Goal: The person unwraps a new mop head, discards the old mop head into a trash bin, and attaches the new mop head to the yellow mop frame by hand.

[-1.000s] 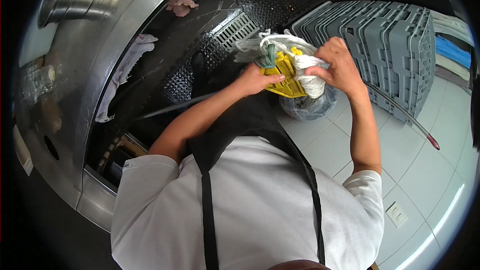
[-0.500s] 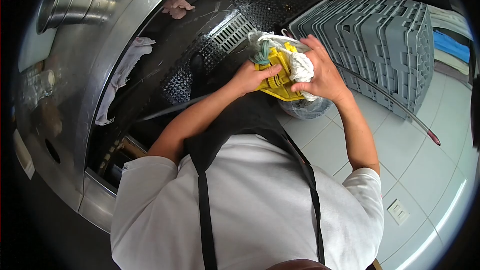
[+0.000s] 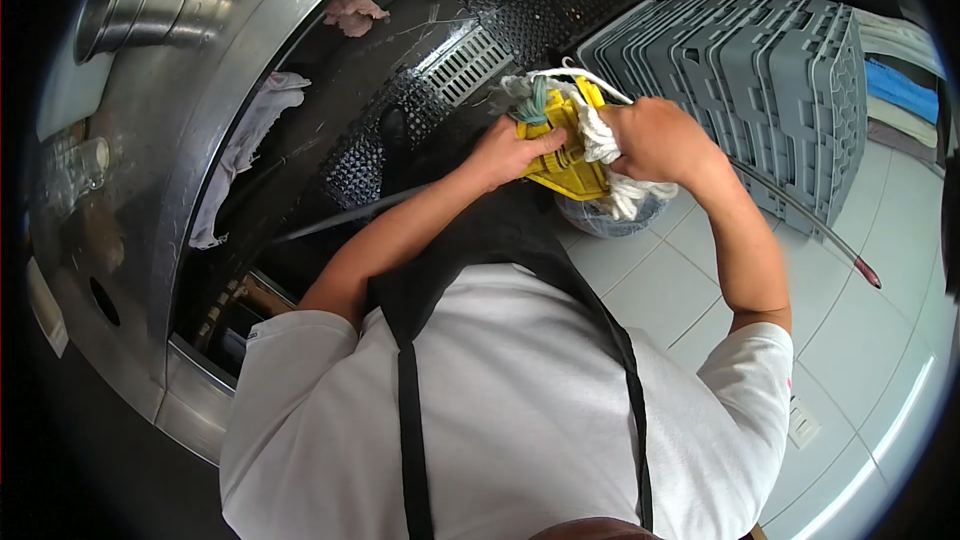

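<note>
A yellow plastic mop clamp (image 3: 572,180) is in front of my chest, with white mop strands (image 3: 636,198) running through it and hanging out on its right side. My left hand (image 3: 508,154) grips the clamp's left side, thumb across the top. Closed around a bunch of the white strands, my right hand (image 3: 662,138) is at the clamp's right edge; its fingertips are partly hidden. Green cord (image 3: 538,102) is wound about the strands at the far left corner. Under the clamp, a round container (image 3: 605,222) with a plastic-like surface shows in part.
Stacked grey crates (image 3: 745,90) stand at the right, and a thin metal rod (image 3: 800,208) with a red tip slants past them. Beyond my hands lie a floor grate (image 3: 465,62) and a pink cloth (image 3: 355,10). A steel counter (image 3: 240,30) curves along the left.
My right hand has turned over and moved right, its spread fingers now closed on the strands. More strands hang at the clamp's lower right. My left hand keeps its grip.
</note>
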Demonstrator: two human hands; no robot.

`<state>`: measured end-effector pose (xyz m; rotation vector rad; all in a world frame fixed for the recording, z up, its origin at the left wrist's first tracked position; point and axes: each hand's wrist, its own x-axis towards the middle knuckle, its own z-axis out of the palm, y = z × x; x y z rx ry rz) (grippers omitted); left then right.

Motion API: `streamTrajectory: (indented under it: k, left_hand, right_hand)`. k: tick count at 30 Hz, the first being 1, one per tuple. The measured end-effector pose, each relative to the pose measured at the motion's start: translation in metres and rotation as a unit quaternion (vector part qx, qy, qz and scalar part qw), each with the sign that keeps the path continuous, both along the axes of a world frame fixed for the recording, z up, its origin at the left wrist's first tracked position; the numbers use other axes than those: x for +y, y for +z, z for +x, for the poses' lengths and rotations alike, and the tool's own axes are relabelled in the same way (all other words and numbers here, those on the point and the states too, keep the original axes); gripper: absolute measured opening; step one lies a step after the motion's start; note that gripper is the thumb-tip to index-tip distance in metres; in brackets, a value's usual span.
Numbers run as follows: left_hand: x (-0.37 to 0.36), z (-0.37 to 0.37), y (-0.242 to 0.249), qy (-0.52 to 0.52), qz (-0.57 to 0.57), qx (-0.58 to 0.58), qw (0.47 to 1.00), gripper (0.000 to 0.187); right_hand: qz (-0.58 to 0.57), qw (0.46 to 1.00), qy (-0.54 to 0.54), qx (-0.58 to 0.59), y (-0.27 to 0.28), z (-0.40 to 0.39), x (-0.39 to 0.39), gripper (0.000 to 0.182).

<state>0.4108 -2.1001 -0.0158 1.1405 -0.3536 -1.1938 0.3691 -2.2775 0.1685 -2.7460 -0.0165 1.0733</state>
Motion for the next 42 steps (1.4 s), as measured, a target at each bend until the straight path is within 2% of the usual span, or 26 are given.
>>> streamTrajectory:
  k: [5,8,11,12,14,15,17,18,19,20,22,23,24,26,27,28,30,31,33,34,35,36,38,40,41,42]
  left_hand:
    - [0.003,0.006,0.011,0.008,-0.001,0.059,0.998,0.038]
    - [0.001,0.009,0.016,-0.005,0.011,0.05,0.999,0.037]
    - [-0.003,0.009,0.02,0.005,-0.024,0.078,0.997,0.036]
    - [-0.003,0.009,0.022,0.01,-0.024,0.082,0.996,0.036]
    - [-0.004,0.012,0.027,0.018,-0.027,0.088,0.996,0.036]
    - [-0.004,0.013,0.031,0.031,-0.03,0.096,0.994,0.036]
    - [-0.005,0.013,0.023,0.047,-0.023,0.058,0.997,0.036]
    - [-0.005,0.014,0.02,0.057,-0.019,0.039,0.997,0.037]
    - [-0.005,0.017,0.02,0.069,-0.023,0.045,0.996,0.038]
    - [-0.004,0.019,0.019,0.077,-0.019,0.045,0.996,0.038]
    - [-0.005,0.023,0.016,0.094,-0.015,0.046,0.994,0.039]
    - [-0.004,0.028,0.018,0.073,-0.01,0.043,0.996,0.045]
    - [-0.007,0.03,0.021,0.082,-0.013,0.047,0.995,0.042]
    - [-0.012,0.037,0.031,0.099,-0.016,0.054,0.994,0.037]
    - [-0.014,0.041,0.033,0.074,-0.013,0.066,0.995,0.045]
    - [-0.016,0.045,0.034,0.063,-0.011,0.088,0.994,0.044]
    - [-0.022,0.047,0.037,0.032,-0.006,0.132,0.991,0.044]
    - [-0.025,0.046,0.038,0.029,-0.002,0.142,0.989,0.044]
    - [-0.028,0.044,0.043,0.028,0.004,0.143,0.989,0.045]
    - [-0.029,0.043,0.044,0.027,0.009,0.144,0.989,0.046]
    - [-0.029,0.044,0.043,0.017,0.025,0.129,0.991,0.047]
    - [-0.03,0.045,0.042,0.012,0.022,0.145,0.989,0.048]
    - [-0.03,0.047,0.041,0.005,0.016,0.178,0.984,0.048]
    - [-0.03,0.05,0.046,-0.015,0.022,0.194,0.981,0.049]
    - [-0.03,0.051,0.047,-0.018,0.022,0.194,0.98,0.049]
    - [-0.03,0.051,0.048,-0.023,0.021,0.195,0.98,0.05]
  right_hand:
    - [0.018,0.997,-0.069,-0.009,-0.004,-0.011,-0.01,0.028]
    - [0.015,0.998,-0.052,0.008,0.006,-0.001,-0.011,0.034]
    - [0.022,0.998,-0.05,0.018,0.006,0.009,-0.027,0.047]
    - [0.014,0.996,-0.082,-0.015,0.002,0.01,-0.037,0.057]
    - [0.059,0.991,-0.11,-0.041,-0.006,0.012,-0.057,0.065]
    - [0.058,0.991,-0.12,-0.014,-0.013,0.01,-0.066,0.081]
    - [0.06,0.969,-0.106,-0.216,-0.039,-0.018,-0.071,0.093]
    - [0.061,0.943,-0.095,-0.314,-0.051,-0.029,-0.07,0.099]
    - [0.059,0.925,-0.162,-0.339,-0.051,-0.039,-0.061,0.109]
    - [0.065,0.894,-0.257,-0.361,-0.05,-0.05,-0.049,0.1]
    - [0.114,0.722,-0.473,-0.491,-0.064,-0.083,-0.007,0.082]
    - [0.097,0.667,-0.477,-0.563,-0.086,-0.105,0.016,0.077]
    - [0.079,0.607,-0.476,-0.631,-0.109,-0.127,0.04,0.071]
    - [0.004,0.682,-0.456,-0.572,-0.129,-0.158,0.098,0.068]
    - [0.075,0.753,-0.514,-0.403,-0.133,-0.157,0.109,0.071]
    - [0.144,0.792,-0.552,-0.218,-0.138,-0.157,0.119,0.075]
    - [0.112,0.763,-0.553,-0.315,-0.175,-0.14,0.118,0.074]
    - [0.225,0.674,-0.631,-0.312,-0.173,-0.13,0.104,0.07]
    - [0.234,0.588,-0.646,-0.427,-0.167,-0.126,0.076,0.064]
    - [0.266,0.585,-0.61,-0.463,-0.133,-0.113,0.064,0.054]
    - [0.24,0.611,-0.592,-0.468,-0.12,-0.111,0.052,0.045]
    - [0.156,0.65,-0.572,-0.476,-0.114,-0.112,0.043,0.038]
    - [0.076,0.747,-0.434,-0.497,-0.094,-0.112,0.022,0.041]
    - [0.027,0.846,-0.291,-0.447,-0.076,-0.112,-0.004,0.041]
    - [0.004,0.884,-0.215,-0.415,-0.068,-0.113,-0.016,0.041]
    - [0.017,0.898,-0.202,-0.391,-0.058,-0.115,-0.025,0.043]
